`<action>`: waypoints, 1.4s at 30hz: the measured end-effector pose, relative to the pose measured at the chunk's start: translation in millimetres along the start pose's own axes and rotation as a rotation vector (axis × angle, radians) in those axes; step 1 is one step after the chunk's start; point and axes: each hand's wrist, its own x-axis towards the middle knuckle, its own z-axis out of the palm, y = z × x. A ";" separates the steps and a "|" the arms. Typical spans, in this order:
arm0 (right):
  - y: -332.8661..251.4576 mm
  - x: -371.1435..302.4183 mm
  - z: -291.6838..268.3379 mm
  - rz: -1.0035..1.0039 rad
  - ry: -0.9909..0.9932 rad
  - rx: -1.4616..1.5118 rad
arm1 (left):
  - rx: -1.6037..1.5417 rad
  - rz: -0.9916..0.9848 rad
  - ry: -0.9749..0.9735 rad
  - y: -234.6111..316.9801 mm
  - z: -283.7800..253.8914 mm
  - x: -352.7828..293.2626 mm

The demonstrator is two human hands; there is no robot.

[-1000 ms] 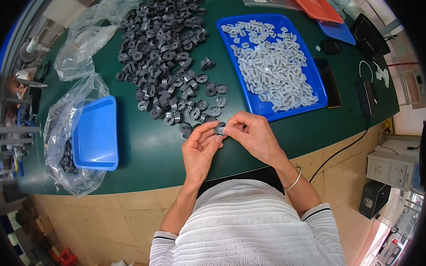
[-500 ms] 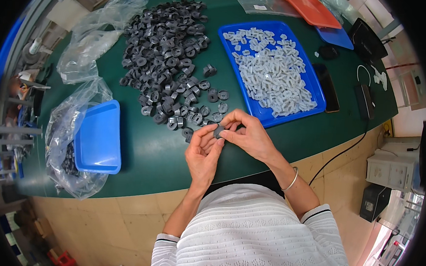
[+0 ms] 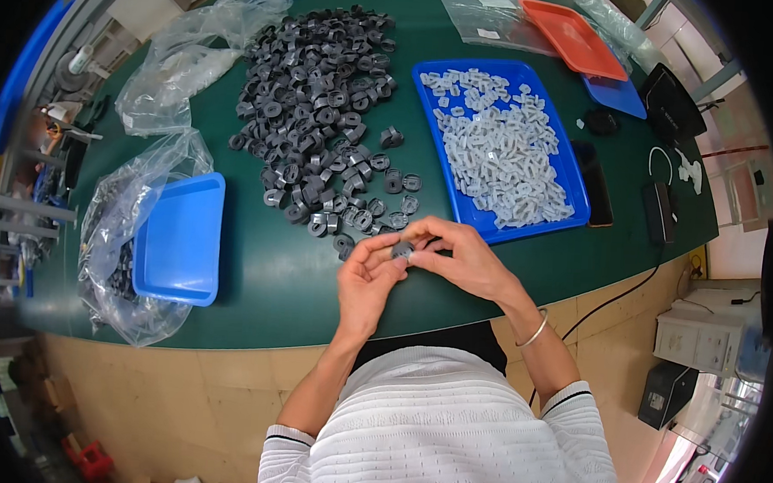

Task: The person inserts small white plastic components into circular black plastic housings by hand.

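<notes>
Two hands meet over the green table's [image 3: 252,296] near edge. Left hand [image 3: 365,280] and right hand [image 3: 460,258] both pinch one small grey part [image 3: 401,251] between fingertips. Behind: heap of grey parts [image 3: 319,115], then blue tray [image 3: 573,177] of white pieces [image 3: 505,156].

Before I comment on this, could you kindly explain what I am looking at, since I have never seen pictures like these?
This is one view from a fisheye camera worn on a person's head, looking down, so straight edges bend. No machine: two bare hands work at a green table. The left hand and right hand together pinch a small dark grey part in their fingers. Beyond lie a heap of dark grey parts, a blue tray of pale grey pieces, an empty blue tray on a plastic bag, and an orange tray.
</notes>
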 end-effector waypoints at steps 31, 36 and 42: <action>7.9 -30.8 14.2 -0.483 -0.011 -0.567 | 0.300 -0.283 -0.290 18.9 -11.2 1.8; 8.0 -29.5 2.5 -0.264 0.011 -0.327 | 0.100 -0.147 -0.275 29.8 3.4 -15.4; 16.1 -33.6 14.9 0.154 0.071 0.132 | -0.003 -0.267 -0.220 5.2 -4.8 -16.5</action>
